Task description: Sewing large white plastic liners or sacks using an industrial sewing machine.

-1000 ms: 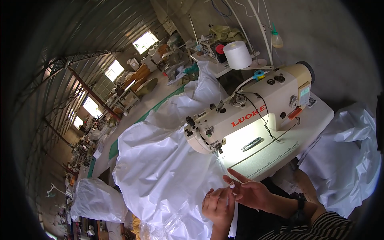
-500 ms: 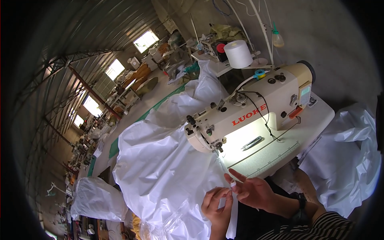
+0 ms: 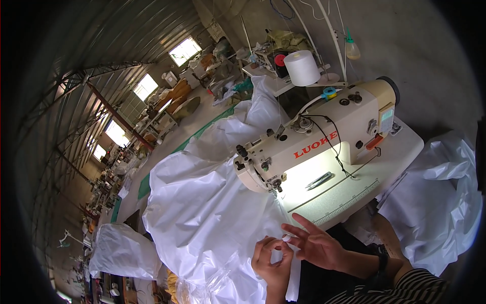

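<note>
Over the white sheet, my left hand (image 3: 272, 261) has its thumb and forefinger closed in a ring, the tips against a small white band (image 3: 287, 238). That band sits round a fingertip of my right hand (image 3: 319, 249), whose other fingers are spread. Anything else between the left fingertips is too small to make out. Beyond both hands stands a cream sewing machine (image 3: 324, 134) with its work light on. Glossy white sheeting (image 3: 197, 202) spreads from under its needle end to the left. Silver thread snips (image 3: 319, 181) lie on the machine bed.
A white thread cone (image 3: 301, 68) stands behind the machine. More white sheeting (image 3: 435, 202) is heaped at the right, and a white bundle (image 3: 124, 252) lies at the lower left. An oil bottle (image 3: 352, 49) hangs by the wall. Cluttered worktables recede under windows.
My right hand has shifted slightly left and its fingers have spread more. The banded fingertip has come down to the left fingertips. The machine and sheeting have not moved.
</note>
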Tool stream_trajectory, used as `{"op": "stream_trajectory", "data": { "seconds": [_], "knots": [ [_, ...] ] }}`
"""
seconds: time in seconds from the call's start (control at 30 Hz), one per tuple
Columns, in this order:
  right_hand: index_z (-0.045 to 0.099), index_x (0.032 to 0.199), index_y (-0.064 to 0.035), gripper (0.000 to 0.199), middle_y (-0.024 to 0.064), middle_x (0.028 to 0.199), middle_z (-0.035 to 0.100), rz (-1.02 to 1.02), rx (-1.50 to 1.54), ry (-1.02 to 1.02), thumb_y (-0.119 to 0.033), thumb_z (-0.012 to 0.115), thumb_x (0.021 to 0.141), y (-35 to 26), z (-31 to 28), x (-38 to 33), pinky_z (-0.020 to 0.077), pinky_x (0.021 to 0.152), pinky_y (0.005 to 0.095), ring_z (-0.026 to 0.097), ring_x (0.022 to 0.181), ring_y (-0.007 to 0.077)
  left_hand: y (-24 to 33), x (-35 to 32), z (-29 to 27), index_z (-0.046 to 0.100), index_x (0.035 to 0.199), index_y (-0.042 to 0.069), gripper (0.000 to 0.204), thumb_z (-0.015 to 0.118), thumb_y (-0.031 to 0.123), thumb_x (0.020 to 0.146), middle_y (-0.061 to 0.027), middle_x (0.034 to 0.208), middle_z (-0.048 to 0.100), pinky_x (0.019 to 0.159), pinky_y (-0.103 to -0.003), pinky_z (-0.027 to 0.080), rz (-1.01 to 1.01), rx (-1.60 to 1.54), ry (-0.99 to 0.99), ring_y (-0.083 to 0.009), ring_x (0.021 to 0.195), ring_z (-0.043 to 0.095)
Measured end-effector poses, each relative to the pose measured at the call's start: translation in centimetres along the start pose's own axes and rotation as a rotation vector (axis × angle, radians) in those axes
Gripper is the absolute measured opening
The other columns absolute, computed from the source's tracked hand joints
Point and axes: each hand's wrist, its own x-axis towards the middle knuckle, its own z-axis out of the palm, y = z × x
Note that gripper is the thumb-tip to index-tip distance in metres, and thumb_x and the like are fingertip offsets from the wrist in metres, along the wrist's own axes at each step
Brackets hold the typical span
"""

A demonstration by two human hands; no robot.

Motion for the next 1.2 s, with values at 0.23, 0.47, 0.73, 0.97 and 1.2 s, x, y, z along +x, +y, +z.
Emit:
{"op": "stream_trajectory", "data": {
  "seconds": [0.23,0.47,0.73,0.97,1.2],
  "knots": [
    [0.022,0.155,-0.0198,0.063,0.0074,0.159,0.023,0.231,0.554,-0.063,-0.023,0.051,0.099,-1.0,-1.6,0.3,0.0459,0.070,0.0245,0.047,0.130,0.0248,-1.2,0.2,-0.5,0.065,0.083,0.001,0.020,0.066,-0.013,0.068,-0.0086,0.088,0.065,0.071,-0.027,0.050,-0.211,-0.339,-0.033,-0.0143,0.075,0.062],
    [0.010,0.157,-0.0195,0.071,0.0153,0.159,0.021,0.269,0.138,-0.099,-0.023,0.051,0.099,-1.6,-0.6,0.1,0.0475,0.062,0.0210,0.053,0.122,0.0227,-1.6,1.0,-1.2,0.066,0.083,0.006,0.022,0.070,-0.008,0.066,-0.0045,0.083,0.066,0.094,-0.041,0.051,-0.024,-0.229,-0.087,-0.0180,0.076,0.064],
    [-0.013,0.155,-0.0198,0.081,0.0222,0.157,0.019,0.244,-0.617,-0.234,-0.019,0.048,0.102,-4.2,0.7,0.1,0.0474,0.057,0.0206,0.059,0.113,0.0189,-2.9,3.2,-2.2,0.066,0.082,0.012,0.023,0.076,0.001,0.064,0.0009,0.084,0.067,0.096,-0.044,0.049,0.304,-0.125,-0.300,-0.0169,0.071,0.065],
    [-0.013,0.155,-0.0222,0.088,0.0201,0.158,0.016,0.395,-0.741,-0.258,-0.012,0.054,0.099,-4.9,0.0,0.2,0.0570,0.067,0.0272,0.056,0.116,0.0198,-2.5,4.7,-1.6,0.067,0.082,0.014,0.020,0.076,0.004,0.067,0.0029,0.089,0.067,0.097,-0.042,0.047,0.513,-0.135,-0.556,-0.0152,0.068,0.064],
    [-0.013,0.155,-0.0258,0.095,0.0161,0.161,0.011,0.339,-0.642,-0.207,0.005,0.047,0.088,-4.3,-0.5,-0.2,0.0578,0.075,0.0319,0.053,0.122,0.0228,0.3,5.8,-2.1,0.068,0.079,0.015,0.015,0.075,0.007,0.069,0.0066,0.094,0.066,0.101,-0.042,0.047,0.834,0.038,-0.683,-0.0110,0.067,0.063]
  ]
}}
